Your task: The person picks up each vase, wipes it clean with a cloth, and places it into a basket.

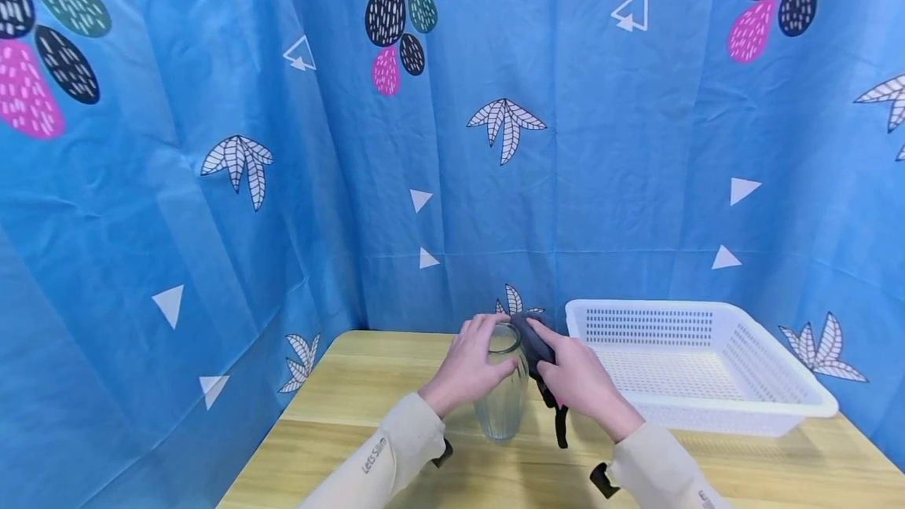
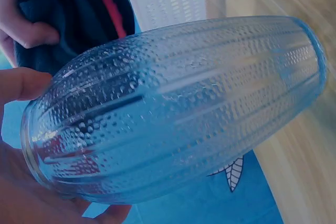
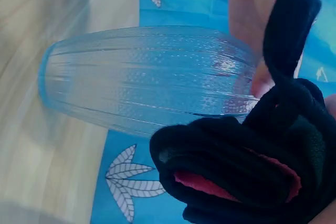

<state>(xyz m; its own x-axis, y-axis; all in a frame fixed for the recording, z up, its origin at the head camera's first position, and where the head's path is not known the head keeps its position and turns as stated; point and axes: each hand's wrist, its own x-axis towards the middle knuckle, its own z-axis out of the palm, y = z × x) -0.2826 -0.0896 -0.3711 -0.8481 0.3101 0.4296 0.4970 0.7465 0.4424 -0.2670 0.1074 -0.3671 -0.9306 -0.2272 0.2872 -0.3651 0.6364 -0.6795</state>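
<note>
My left hand grips a clear, ribbed glass vase around its rim, thumb on the near side. The vase is upright over the wooden table, its mouth facing up; dimpled texture shows on its glass in the left wrist view. My right hand holds a folded, dark fabric item with black edging right beside the vase's mouth. A pink-red lining shows in the folds of this fabric bundle in the right wrist view. Its black strap hangs below the hand.
A white perforated plastic basket stands on the right of the wooden table, close to my right hand. Blue patterned curtain hangs behind the table and along both sides.
</note>
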